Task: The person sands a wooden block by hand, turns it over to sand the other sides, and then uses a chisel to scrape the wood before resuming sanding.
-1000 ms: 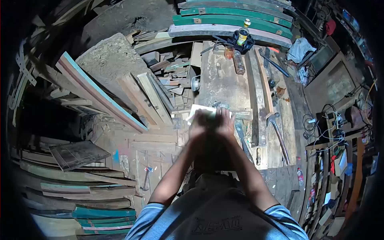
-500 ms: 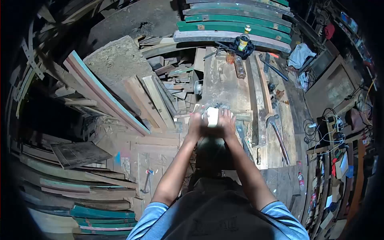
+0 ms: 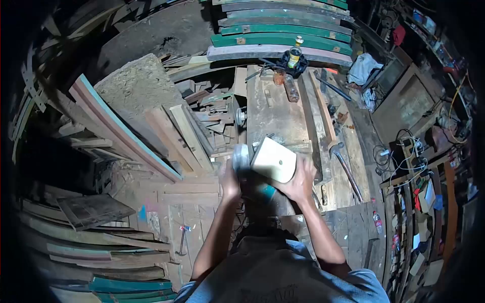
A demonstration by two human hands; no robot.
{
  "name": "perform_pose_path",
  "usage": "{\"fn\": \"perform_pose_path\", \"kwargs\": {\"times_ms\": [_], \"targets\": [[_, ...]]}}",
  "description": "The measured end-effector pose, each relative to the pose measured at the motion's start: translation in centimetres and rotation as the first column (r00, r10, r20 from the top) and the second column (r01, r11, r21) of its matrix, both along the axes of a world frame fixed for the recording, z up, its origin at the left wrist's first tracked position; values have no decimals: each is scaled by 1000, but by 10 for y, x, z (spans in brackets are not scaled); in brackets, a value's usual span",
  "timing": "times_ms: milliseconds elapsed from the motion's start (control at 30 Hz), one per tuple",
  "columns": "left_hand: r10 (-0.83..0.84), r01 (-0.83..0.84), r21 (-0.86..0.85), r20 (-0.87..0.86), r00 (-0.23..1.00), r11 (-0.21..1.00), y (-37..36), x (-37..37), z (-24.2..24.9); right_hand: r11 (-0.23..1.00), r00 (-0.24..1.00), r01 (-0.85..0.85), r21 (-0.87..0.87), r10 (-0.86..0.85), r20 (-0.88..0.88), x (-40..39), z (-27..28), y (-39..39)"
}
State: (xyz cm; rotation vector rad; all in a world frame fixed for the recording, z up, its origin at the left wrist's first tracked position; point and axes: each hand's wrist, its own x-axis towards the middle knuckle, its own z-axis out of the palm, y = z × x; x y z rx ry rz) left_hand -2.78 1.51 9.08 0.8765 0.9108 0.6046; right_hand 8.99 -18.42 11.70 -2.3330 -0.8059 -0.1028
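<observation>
My right hand (image 3: 301, 181) grips the right end of a cream-coloured wooden block (image 3: 274, 160) with a rounded corner and a small dark hole in its face. The block is tilted above the near part of the workbench. My left hand (image 3: 230, 183) is closed around a light grey, rounded piece (image 3: 241, 156), whose kind I cannot make out. That piece is upright, just left of the block. Below the block, a teal patch shows at the near bench edge.
The wooden workbench (image 3: 280, 113) carries a hammer (image 3: 347, 171), bottles (image 3: 291, 88) and long planks. Offcuts (image 3: 214, 108) lie heaped to its left. Green-painted boards (image 3: 283, 39) are stacked behind. Another hammer (image 3: 183, 240) lies lower left. Cables (image 3: 406, 151) tangle at right.
My hands have moved apart and nearer to me. The block has turned, showing its broad face and hole. The grey piece in my left hand now shows. The view has shifted slightly.
</observation>
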Motion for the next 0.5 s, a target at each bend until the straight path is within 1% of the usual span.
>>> {"fn": "perform_pose_path", "kwargs": {"times_ms": [33,67,100,133,200,233,300,367,400,467,500], "targets": [[-93,91,22,154,984,996,1,-4,-33,999,999,16,32,-17,33,-7,18,-5],[-176,133,211,200,964,968,-1,-3,-45,997,997,21,70,-26,70,-12,30,-10],[-265,160,392,230,936,906,-4,-3,-52,994,994,25,106,-37,106,-16,40,-15],[-250,163,329,241,938,930,-9,0,-52,989,989,28,143,-48,141,-20,48,-19],[-217,164,209,264,940,964,-15,8,-50,982,989,55,183,-79,128,-30,61,-22],[-243,176,343,162,956,923,-14,10,-57,976,987,65,206,-93,127,-32,66,-22],[-240,221,580,-45,970,784,-8,17,-88,973,988,85,216,-110,106,-35,72,-23],[-268,224,776,-73,961,590,1,27,-128,973,987,108,204,-130,98,-40,75,-22],[-286,300,763,-156,945,573,2,28,-123,977,986,121,177,-139,95,-41,73,-22],[-346,366,549,-144,927,751,2,27,-114,981,983,146,127,-159,95,-42,67,-21],[-360,355,304,-41,932,884,-8,24,-62,982,982,160,99,-169,86,-43,66,-20]]}}
